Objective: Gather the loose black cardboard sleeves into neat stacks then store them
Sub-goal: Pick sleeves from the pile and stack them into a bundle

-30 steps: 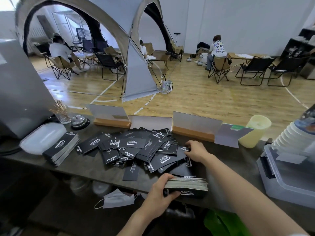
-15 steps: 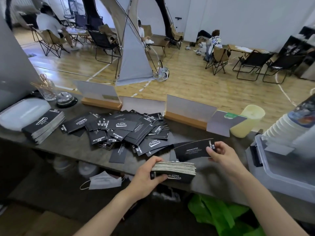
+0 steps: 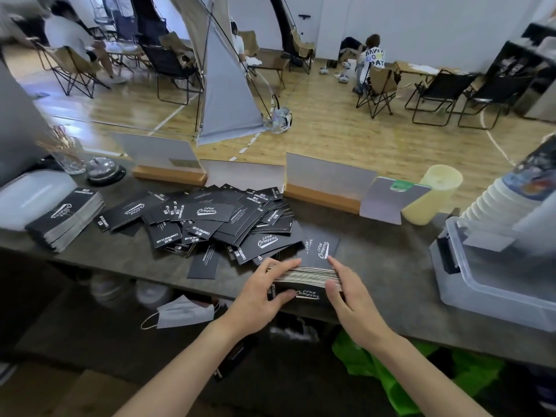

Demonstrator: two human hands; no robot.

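Left hand [image 3: 261,293]: fingers curled round the left end of the stack [image 3: 307,279], thumb on its near face. Right hand [image 3: 346,288]: fingers together against the right end, thumb in front. Stack pinched between both, standing on edge at the near edge of the counter [image 3: 391,266]. One sleeve [image 3: 319,247] leans on its back, not squared in yet. Thin flat card: light, stiff, slick, likely to fan out; best squeezed at the short ends. Loose pile [image 3: 207,222] just beyond; finished stack [image 3: 67,218] well left. Print reads "Club Camping" and "CAMPING CLUB".
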